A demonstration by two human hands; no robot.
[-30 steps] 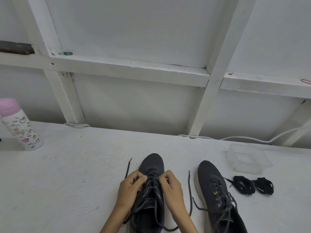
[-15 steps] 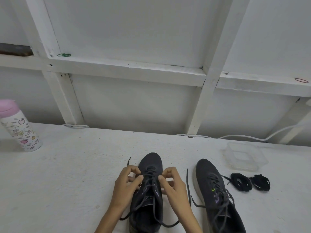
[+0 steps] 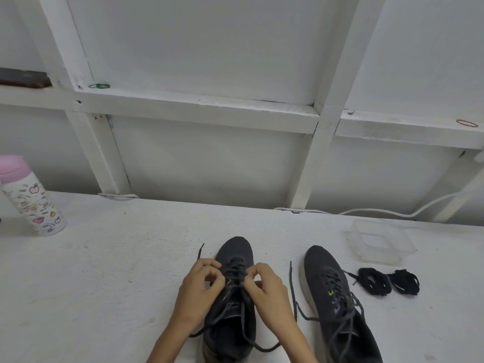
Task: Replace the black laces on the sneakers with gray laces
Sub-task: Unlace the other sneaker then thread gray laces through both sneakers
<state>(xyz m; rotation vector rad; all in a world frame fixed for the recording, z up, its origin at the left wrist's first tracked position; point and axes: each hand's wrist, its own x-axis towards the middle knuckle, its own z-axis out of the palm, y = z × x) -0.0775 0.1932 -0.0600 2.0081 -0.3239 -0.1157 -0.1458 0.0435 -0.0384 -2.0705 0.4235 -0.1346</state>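
Observation:
Two dark sneakers stand on the white table, toes pointing away from me. The left sneaker (image 3: 237, 251) sits between my hands. My left hand (image 3: 200, 286) and my right hand (image 3: 267, 288) each pinch the gray lace (image 3: 237, 273) at the eyelets on their own side. Loose ends of that lace trail out past both hands onto the table. The right sneaker (image 3: 337, 299) is laced in gray and lies untouched. Two coiled black laces (image 3: 387, 281) rest on the table to its right.
A clear plastic container (image 3: 379, 243) stands behind the black laces. A pink-lidded printed bottle (image 3: 31, 203) is at the far left. A white cable (image 3: 379, 212) runs along the table's back edge under a white-framed wall.
My hands have shifted slightly on the lace over the left sneaker's eyelets. The camera has drifted a little; the sneakers and black laces lie where they were.

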